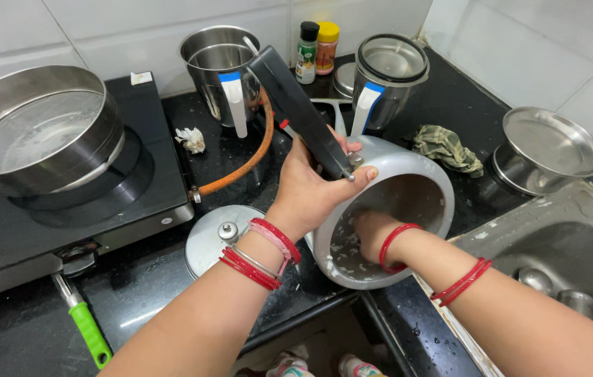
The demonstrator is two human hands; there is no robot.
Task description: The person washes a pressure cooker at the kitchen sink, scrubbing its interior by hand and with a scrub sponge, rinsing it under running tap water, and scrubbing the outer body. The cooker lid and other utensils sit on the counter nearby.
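Head view, and I'm looking straight down at the counter. My left hand point(310, 188) has its fingers wrapped tight around the black handle point(296, 112) of the pressure cooker point(408, 174), tipping the pot on its side at the front edge of the black countertop point(143, 293), mouth towards me. My right hand point(370, 230) is plunged inside the pot among white rice bits stuck to the wall; its fingers are hidden in there, so I cannot tell whether they're spread or curled. To do this well, I judge the handle grip must stay firm so the tilted pot doesn't roll, and the scooping hand should sweep along the curved wall.

Around it: the sink point(568, 244) sits just to the right, with steel items in its basin. A steel lid point(216, 241) lies flat under my left wrist, close enough to get knocked. Behind stand two mixer jars point(220, 63), an orange gas hose point(248, 160), and a crumpled green cloth point(446, 148). A sieve point(38, 132) rests on the stove point(66, 209) at left.
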